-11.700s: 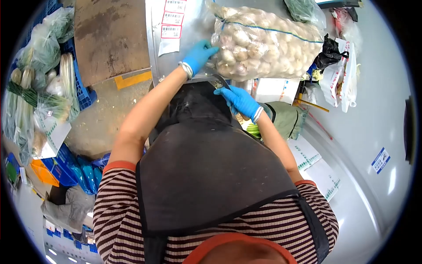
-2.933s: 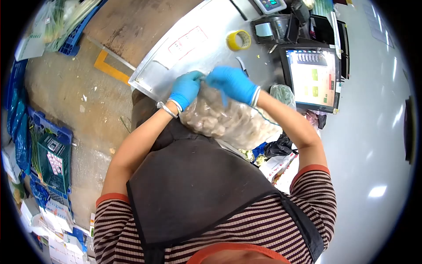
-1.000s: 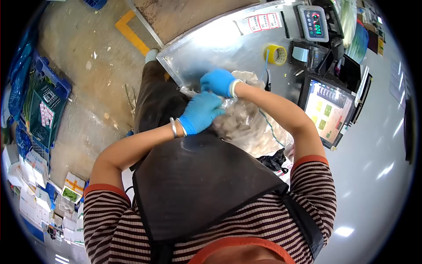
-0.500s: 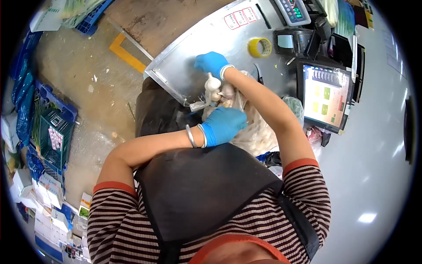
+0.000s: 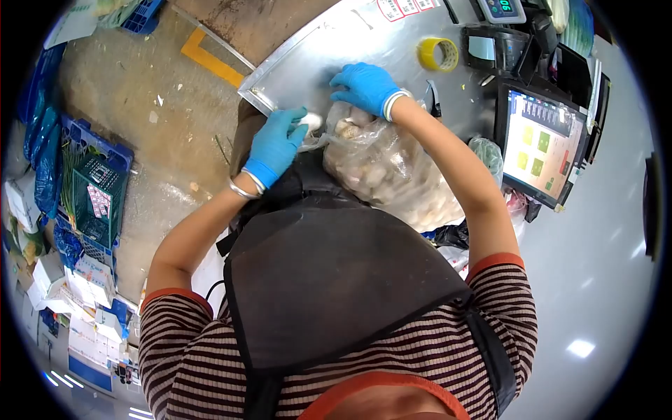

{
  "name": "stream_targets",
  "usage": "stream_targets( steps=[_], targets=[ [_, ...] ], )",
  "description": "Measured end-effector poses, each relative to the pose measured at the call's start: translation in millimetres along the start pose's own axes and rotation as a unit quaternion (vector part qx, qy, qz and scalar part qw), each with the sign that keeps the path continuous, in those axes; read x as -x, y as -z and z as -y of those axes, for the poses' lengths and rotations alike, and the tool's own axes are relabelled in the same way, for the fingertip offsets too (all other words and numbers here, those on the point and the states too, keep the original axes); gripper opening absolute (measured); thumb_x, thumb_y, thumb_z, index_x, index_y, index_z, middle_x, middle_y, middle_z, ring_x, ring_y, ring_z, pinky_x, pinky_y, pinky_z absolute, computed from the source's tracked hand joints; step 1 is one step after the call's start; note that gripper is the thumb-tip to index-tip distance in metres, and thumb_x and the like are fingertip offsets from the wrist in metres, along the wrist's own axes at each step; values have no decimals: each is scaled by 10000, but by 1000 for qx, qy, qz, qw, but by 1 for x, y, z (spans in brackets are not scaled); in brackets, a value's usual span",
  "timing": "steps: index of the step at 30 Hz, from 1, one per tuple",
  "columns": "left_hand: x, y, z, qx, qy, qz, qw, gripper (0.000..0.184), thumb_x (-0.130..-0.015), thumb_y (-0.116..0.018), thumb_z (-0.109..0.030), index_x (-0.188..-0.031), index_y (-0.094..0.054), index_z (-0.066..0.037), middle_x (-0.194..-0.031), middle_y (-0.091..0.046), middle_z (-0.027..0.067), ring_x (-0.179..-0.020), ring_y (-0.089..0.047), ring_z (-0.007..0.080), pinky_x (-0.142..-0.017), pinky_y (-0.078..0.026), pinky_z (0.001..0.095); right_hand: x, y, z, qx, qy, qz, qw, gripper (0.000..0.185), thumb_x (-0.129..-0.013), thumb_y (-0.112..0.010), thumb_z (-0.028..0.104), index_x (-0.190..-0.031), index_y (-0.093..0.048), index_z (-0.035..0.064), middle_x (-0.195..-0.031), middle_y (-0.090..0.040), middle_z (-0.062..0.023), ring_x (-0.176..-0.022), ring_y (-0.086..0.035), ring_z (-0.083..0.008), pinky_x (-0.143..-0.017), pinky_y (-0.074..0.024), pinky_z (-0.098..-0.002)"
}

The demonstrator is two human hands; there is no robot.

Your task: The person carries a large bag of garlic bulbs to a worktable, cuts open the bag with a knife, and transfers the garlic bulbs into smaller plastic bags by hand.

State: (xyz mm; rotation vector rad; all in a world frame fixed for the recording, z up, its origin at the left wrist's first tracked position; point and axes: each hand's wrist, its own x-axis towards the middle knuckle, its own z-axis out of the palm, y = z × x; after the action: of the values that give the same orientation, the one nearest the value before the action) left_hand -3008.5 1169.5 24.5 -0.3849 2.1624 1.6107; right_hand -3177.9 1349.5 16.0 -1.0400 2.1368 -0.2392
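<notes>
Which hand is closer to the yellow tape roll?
Right. The right hand is left of the yellow tape roll and slightly lower in view; the left hand, at a white bulb, lies farther down-left.

The top edge crops the digital display [image 5: 501, 10]; left fingers [image 5: 295, 113] partly hide 1 white bulb [image 5: 312, 122].

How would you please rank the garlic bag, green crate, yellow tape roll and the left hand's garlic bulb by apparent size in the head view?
Garlic bag
Green crate
Yellow tape roll
Garlic bulb, partly hidden
</notes>
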Motion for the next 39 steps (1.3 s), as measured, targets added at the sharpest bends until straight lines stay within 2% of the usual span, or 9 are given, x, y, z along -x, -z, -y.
stream_targets(
  steps=[3,5,8,9,15,22,25,32,39],
  targets=[
    [4,-2,14,-27,18,102,994,579,-849,-678,-310,-1328,-485,-49,-1117,-620,164,-1025,-615,264,-859,-490,365,-1,1,19,9,65,-53,996,262,-848,-613,325,-998,-688,123,-904,-643,-120,-882,-612,-324,-792,-491,-408],
    [3,-13,16,-169,-50,82,981,442,-834,-660,-302,-1213,-583,-88,-1071,-636,158,-982,-621,316,-818,-496,403,3,15,42,21,105,-72,992,256,-840,-622,329,-972,-688,120,-870,-633,-117,-869,-614,-317,-774,-491,-414],
    [-14,-16,33,-255,-2,133,958,265,-830,-627,-285,-1036,-651,-121,-1000,-646,144,-905,-613,355,-768,-489,439,35,10,61,12,122,-12,992,207,-852,-594,282,-965,-673,128,-817,-617,-107,-810,-625,-292,-690,-493,-435],
    [-17,-16,43,-270,-30,69,960,184,-840,-600,-274,-843,-643,-95,-844,-643,148,-829,-624,368,-721,-490,469,48,3,62,23,108,-1,994,201,-858,-585,268,-982,-666,133,-798,-615,-105,-771,-626,-290,-656,-495,-432],
    [-36,-10,55,-202,-22,24,979,164,-829,-616,-253,-894,-679,-116,-856,-650,143,-828,-622,349,-702,-483,440,98,-11,56,52,88,-22,995,213,-883,-549,192,-1085,-609,159,-649,-584,-102,-539,-595,-287,-477,-478,-393],
    [-15,-4,42,-38,46,101,993,179,-830,-639,-267,-894,-659,-101,-808,-640,124,-756,-611,335,-655,-468,401,127,12,59,101,97,26,990,222,-920,-513,224,-1116,-614,194,-669,-594,-135,-552,-588,-320,-504,-477,-433],
    [-23,-19,41,-166,-39,9,985,142,-842,-620,-260,-901,-667,-140,-833,-657,114,-796,-629,334,-656,-480,419,127,14,53,63,95,11,993,210,-901,-543,210,-1088,-637,195,-675,-593,-129,-555,-586,-311,-502,-471,-417],
    [-18,-8,45,-181,-103,41,977,151,-859,-587,-267,-916,-655,-145,-891,-643,110,-831,-618,335,-684,-479,421,139,20,37,-142,85,-39,985,227,-850,-616,178,-1063,-691,202,-691,-594,-117,-616,-589,-288,-561,-464,-387],
    [-33,7,41,-239,-65,43,968,191,-867,-607,-205,-1031,-665,-126,-882,-637,123,-853,-614,323,-759,-493,379,131,13,44,76,59,-29,995,436,-800,-665,159,-1231,-599,166,-747,-565,-75,-693,-568,-253,-671,-461,-360]
  ],
)
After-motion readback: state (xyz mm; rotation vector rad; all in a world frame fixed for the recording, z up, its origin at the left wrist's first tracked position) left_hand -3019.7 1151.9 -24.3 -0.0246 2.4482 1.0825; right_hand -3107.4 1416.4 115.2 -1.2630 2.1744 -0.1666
